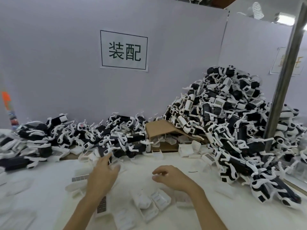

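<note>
Left grip (104,170): fingers spread and straight, holding nothing, tips at the near edge of the low pile (66,136).
Right grip (171,177): fingers loosely curled, apparently empty, though blur leaves this unsure.
Step, as judged: picking up the next piece. The left fingers must close round one black-and-white unit (106,151) without dragging its neighbours.
Unit: black body, white hinged arm, lying on the bench (137,163) just beyond the left fingertips.

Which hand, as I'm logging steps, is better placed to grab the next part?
Left, probably: the left hand stretches up to a black-and-white part; the right hand hangs farther back.
</note>
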The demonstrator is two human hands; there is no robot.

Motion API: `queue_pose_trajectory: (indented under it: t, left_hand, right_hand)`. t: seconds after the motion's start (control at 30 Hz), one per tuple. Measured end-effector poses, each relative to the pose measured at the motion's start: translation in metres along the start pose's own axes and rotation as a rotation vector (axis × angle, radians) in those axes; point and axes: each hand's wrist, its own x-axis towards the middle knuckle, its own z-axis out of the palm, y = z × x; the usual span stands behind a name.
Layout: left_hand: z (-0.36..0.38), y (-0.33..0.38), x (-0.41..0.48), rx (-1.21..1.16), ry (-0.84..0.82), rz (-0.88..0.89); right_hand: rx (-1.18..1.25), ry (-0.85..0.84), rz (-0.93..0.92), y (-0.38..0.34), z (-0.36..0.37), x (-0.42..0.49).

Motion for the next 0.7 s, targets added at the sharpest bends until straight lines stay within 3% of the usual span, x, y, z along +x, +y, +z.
queue_pose_trajectory:
  t: [0.1,0.23,0.37,0.47,0.6,0.7]
  left_hand:
    - [0.009,-0.002,-0.002,0.261,-0.112,0.101]
    - [0.013,-0.009,-0.002,0.383,-0.176,0.139]
    - [0.011,-0.013,-0.001,0.522,-0.253,0.166]
    - [0.014,-0.016,0.0,0.45,-0.197,0.175]
    - [0.009,-0.016,0.009,0.324,0.062,0.166]
    - [0.008,-0.024,0.019,0.366,-0.039,0.168]
  right_hand:
    - [-0.029,-0.011,-0.009,0.001,-0.011,-0.009]
    - [-0.07,-0.138,0.018,0.004,-0.023,-0.017]
    - [-0.156,-0.141,0.025,0.003,-0.019,-0.015]
    - [-0.142,-0.081,0.02,0.003,-0.015,-0.012]
    - [0.005,0.0,-0.002,0.002,-0.012,-0.008]
    - [-0.022,-0.05,-0.017,0.001,-0.007,-0.007]
